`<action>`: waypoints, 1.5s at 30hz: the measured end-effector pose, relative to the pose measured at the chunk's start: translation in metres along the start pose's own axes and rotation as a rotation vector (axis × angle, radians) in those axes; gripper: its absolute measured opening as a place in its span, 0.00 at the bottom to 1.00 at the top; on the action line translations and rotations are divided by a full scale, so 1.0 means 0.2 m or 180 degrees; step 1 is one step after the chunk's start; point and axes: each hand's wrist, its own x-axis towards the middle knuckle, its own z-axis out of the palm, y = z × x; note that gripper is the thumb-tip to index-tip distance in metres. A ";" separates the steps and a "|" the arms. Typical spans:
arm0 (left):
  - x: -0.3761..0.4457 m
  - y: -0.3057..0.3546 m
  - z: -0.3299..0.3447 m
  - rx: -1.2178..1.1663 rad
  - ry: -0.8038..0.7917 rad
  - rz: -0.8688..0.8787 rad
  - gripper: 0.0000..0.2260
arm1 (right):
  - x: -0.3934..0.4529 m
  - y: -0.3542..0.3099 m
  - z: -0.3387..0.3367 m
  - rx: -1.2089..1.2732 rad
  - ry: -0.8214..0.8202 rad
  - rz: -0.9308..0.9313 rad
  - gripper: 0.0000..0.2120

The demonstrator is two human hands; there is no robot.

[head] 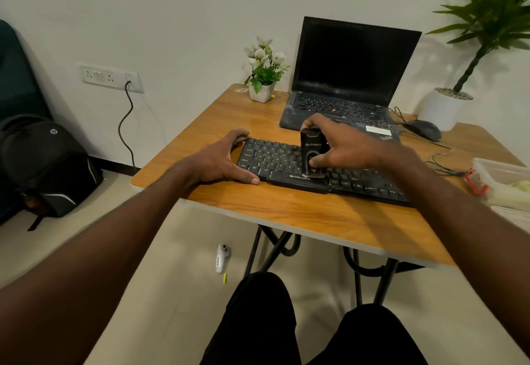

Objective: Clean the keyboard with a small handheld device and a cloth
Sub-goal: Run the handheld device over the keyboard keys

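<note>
**deskguy:** The keyboard [315, 169] sits near the front edge of the table [286, 212], slanted. The left hand [223, 161] grips its left end, and the right hand [344, 149] holds the handheld device [312, 146] upright on the keys, about mid-keyboard.

**mod_k:** And behind that?

**deskguy:** The laptop [344, 89] is by the back edge, with the flower pot [262, 78] at the back left corner and the mouse [424, 130] to the laptop's right. A plastic container [504, 175] sits at the right edge. A backpack [46, 164] is on the floor to the left.

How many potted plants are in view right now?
2: a small flowering pot at the table's far edge, left of the laptop, and a tall plant in a white pot at far right. None appear hidden.
</note>
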 end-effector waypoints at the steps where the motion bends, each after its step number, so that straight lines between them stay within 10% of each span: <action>1: 0.00 0.00 0.00 -0.0012 -0.0006 0.0005 0.63 | 0.00 -0.01 -0.01 0.0002 0.0061 0.0002 0.31; 6: 0.01 -0.01 0.00 -0.0031 0.0005 0.0018 0.63 | -0.02 -0.06 0.18 0.0644 0.0694 -0.0338 0.30; 22: 0.01 -0.02 0.00 0.0060 0.0058 -0.0075 0.60 | -0.12 -0.05 0.07 -0.0510 0.0325 -0.0188 0.33; 45: 0.02 -0.02 0.00 0.0070 0.0043 -0.0084 0.62 | -0.19 0.05 0.13 0.0046 0.0685 -0.0057 0.30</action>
